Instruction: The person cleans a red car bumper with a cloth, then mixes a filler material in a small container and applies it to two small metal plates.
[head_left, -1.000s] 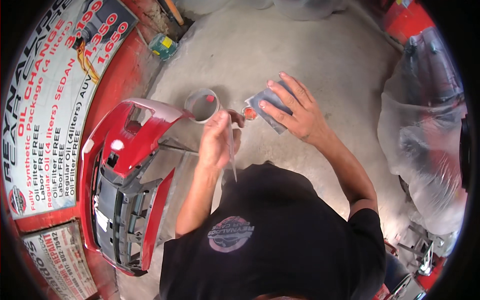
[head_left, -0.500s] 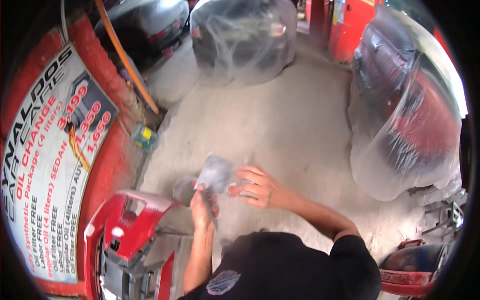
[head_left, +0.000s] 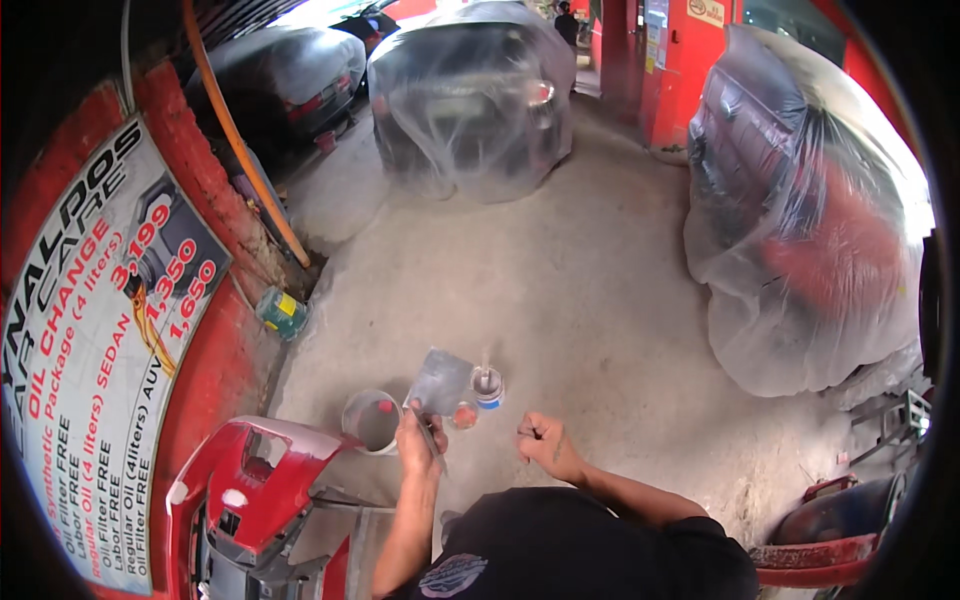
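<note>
Grasped in my left hand (head_left: 420,448) are a grey square sheet (head_left: 438,378) and a thin flat tool (head_left: 433,445). My right hand (head_left: 542,446) is closed to the right of them; what its curled fingers hold, if anything, is too small to make out. A translucent grey-rimmed bucket (head_left: 365,425) stands left of my left hand. Between my hands are a small orange-topped tin (head_left: 464,416) and, behind it, a blue-and-white tub (head_left: 489,398) with a stick in it.
A red bumper (head_left: 250,455) lies lower left beside a signboard (head_left: 70,400), orange pipe (head_left: 240,140) and green container (head_left: 281,313). Plastic-wrapped cars (head_left: 470,120) (head_left: 800,240) surround the floor. A distant person (head_left: 566,28) stands behind. A metal stand (head_left: 880,425) is right.
The view has tilted up to show more of the garage. The grey sheet has passed from my right hand to my left. My right hand has drawn away from it, fingers now curled.
</note>
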